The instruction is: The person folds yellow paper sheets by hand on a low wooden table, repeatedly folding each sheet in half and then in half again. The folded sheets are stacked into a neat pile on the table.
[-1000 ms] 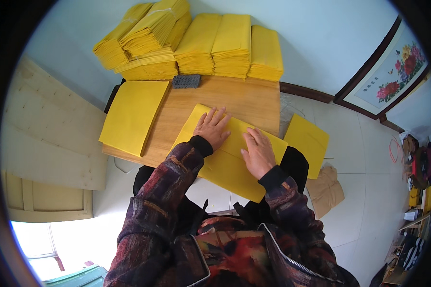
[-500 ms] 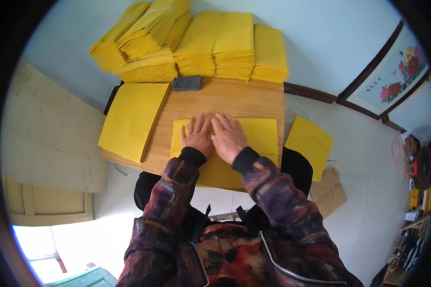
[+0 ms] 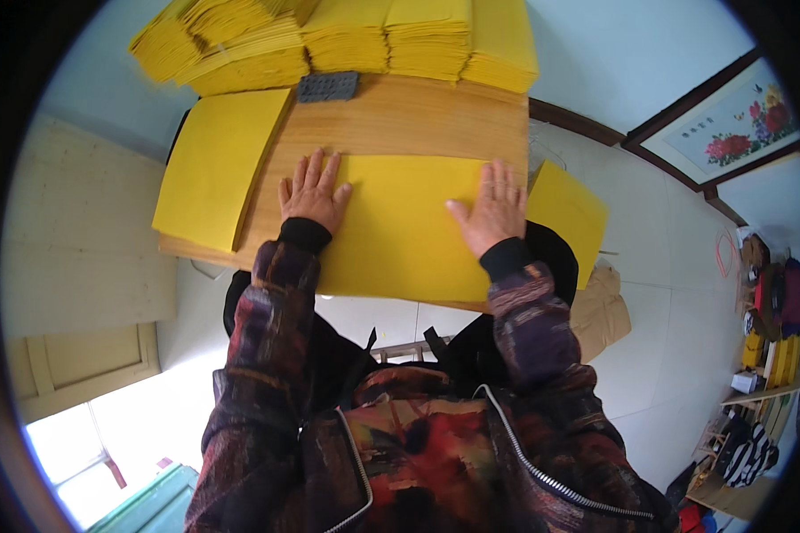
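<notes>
A yellow sheet of paper or thin card (image 3: 404, 235) lies flat before me, its near edge at the front of the wooden table. My left hand (image 3: 316, 194) rests flat over its left edge, fingers spread and pointing away from me. On its right edge lies my right hand (image 3: 496, 211), palm down, thumb out toward the middle. Neither hand grips anything. To the left is a neat pile of yellow sheets (image 3: 220, 169). Another yellow sheet or pile (image 3: 567, 215) shows beyond my right hand, off the table's right side.
Several thick stacks of folded yellow paper (image 3: 347, 40) line the back of the wooden table (image 3: 400, 115). A dark grey textured block or pad (image 3: 328, 86) sits before them. Brown paper (image 3: 600, 311) lies low at the right. Shelves with clothes and goods (image 3: 773, 355) stand far right.
My hands have moved apart from the middle to the sheet's two sides. The crosswise line seen on the yellow paper before no longer shows. The view has shifted, so the table sits higher.
</notes>
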Demonstrator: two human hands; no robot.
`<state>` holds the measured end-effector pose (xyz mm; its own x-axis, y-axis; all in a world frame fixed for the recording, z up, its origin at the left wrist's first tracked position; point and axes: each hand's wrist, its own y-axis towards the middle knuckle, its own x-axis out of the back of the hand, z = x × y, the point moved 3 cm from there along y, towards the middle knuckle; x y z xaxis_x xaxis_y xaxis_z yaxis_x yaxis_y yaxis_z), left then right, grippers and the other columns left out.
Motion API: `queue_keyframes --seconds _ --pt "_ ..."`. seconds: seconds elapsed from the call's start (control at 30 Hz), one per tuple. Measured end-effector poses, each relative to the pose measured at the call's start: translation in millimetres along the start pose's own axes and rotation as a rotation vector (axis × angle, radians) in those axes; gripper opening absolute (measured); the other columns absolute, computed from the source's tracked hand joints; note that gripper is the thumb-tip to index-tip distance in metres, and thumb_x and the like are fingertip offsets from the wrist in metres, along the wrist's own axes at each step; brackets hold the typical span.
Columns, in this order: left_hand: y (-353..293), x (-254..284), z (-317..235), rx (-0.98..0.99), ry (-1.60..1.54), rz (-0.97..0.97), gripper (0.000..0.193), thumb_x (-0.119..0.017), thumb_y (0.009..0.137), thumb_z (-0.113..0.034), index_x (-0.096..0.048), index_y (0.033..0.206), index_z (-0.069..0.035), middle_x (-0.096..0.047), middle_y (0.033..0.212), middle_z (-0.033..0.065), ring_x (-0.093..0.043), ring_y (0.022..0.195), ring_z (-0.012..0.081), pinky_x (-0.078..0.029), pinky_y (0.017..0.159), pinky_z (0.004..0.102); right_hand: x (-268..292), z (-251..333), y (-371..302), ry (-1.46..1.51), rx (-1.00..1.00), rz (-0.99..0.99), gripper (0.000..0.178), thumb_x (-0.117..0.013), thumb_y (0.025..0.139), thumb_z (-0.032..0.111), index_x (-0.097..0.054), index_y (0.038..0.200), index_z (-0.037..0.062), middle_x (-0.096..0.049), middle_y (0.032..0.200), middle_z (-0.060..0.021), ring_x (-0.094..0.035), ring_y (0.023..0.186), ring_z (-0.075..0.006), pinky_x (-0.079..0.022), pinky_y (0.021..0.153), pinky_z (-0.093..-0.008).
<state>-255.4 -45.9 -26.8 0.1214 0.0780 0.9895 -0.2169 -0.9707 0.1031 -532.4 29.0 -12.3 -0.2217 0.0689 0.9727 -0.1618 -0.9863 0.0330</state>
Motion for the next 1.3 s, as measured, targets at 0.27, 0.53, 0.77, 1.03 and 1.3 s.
queue_keyframes --seconds 0.27,0.53,0.77,1.03,1.3 --pt "-22 10 62 0.066 -0.388 0.001 0.061 -0.047 0.094 -0.048 -0.033 0.147 -0.021 -0.022 0.157 0.007 -0.019 0.144 0.0287 -0.016 0.115 0.0472 37 -61 -31 0.197 0.136 -0.199 0.072 -0.065 0.085 0.038 -0.037 0.136 -0.0049 -0.034 0.146 -0.0235 -0.033 0.134 -0.0386 -0.028 0.11 -0.0456" --pt "-108 54 12 -0.363 -0.14 0.183 0.083 -0.072 0.075 -0.047 -0.038 0.144 -0.015 -0.025 0.154 0.0117 -0.023 0.142 0.0326 -0.02 0.114 0.049 62 -34 -92 0.183 0.404 0.014 0.081 -0.074 0.076 0.041 -0.04 0.134 -0.0042 -0.037 0.144 -0.0197 -0.032 0.135 -0.0357 -0.028 0.11 -0.0472" --pt "-119 50 13 -0.413 0.017 0.117 0.084 -0.075 0.059 -0.019 -0.043 0.137 -0.018 -0.039 0.142 0.0084 -0.033 0.136 0.0272 -0.027 0.11 0.0433 57 -13 -106 0.038 0.421 0.168 0.096 -0.085 0.06 0.032 -0.037 0.139 0.0065 -0.029 0.149 -0.0143 -0.03 0.137 -0.0324 -0.021 0.112 -0.0525" --pt "-136 42 21 -0.478 -0.145 -0.219 0.046 -0.066 0.066 -0.008 -0.058 0.111 -0.011 -0.058 0.117 0.0084 -0.056 0.112 0.0289 -0.044 0.091 0.0423 49 -29 -121 0.037 0.461 0.073 0.081 -0.08 0.067 0.024 -0.042 0.136 0.009 -0.036 0.144 -0.0098 -0.034 0.136 -0.0265 -0.024 0.111 -0.0516" --pt "-135 50 31 -0.428 -0.368 -0.277 0.038 -0.066 0.061 0.001 -0.062 0.096 -0.012 -0.066 0.109 0.0013 -0.06 0.107 0.0207 -0.043 0.091 0.0417 51 -40 -123 0.162 0.539 0.014 0.075 -0.081 0.066 0.022 -0.046 0.131 0.0067 -0.048 0.136 -0.0098 -0.045 0.127 -0.0274 -0.033 0.105 -0.043"
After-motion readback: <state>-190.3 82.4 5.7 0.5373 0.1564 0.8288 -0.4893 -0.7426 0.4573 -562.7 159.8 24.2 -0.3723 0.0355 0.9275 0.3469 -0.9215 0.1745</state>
